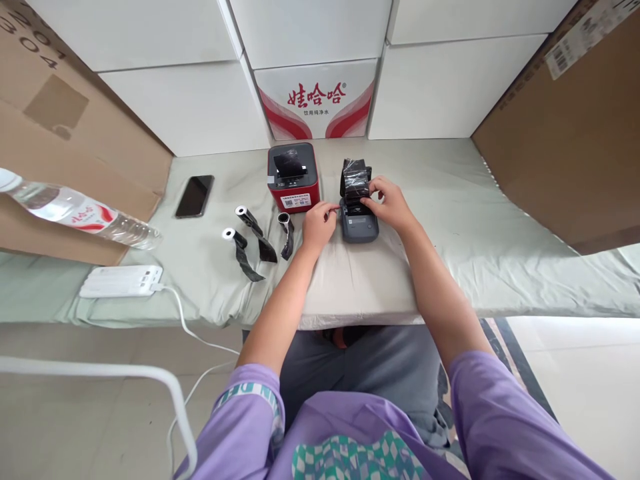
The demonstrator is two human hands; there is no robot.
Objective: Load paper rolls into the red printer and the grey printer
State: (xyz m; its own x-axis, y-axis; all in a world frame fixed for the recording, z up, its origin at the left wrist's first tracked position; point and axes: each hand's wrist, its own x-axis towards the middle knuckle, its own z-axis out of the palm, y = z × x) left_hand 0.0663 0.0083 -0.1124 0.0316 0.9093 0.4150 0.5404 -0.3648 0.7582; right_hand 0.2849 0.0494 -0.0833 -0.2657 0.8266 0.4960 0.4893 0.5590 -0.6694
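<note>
Two hands work at the middle of the cloth-covered bench (450, 267), and clutter fills its left half. Far left, at nine o'clock, a water bottle (75, 212) lies on its side over the bench edge, with a white power bank (121, 281) below it near the front edge, its cable trailing off toward the floor. A dark phone (195, 196) lies flat at ten o'clock. Three small rolls (257, 233) with loose black strips sit just left of the left hand (319, 223), which pinches something thin at the side of the grey printer (359, 223), fingers closed. A red printer (293, 177) stands at eleven o'clock, just behind that hand. The grey printer sits at centre with its lid up; the right hand (393, 203) grips the lid edge, fingers curled on it. Rightward, at three o'clock, the bench lies bare up to a leaning cardboard sheet (565, 140). White boxes (320, 67) wall the rear edge.
</note>
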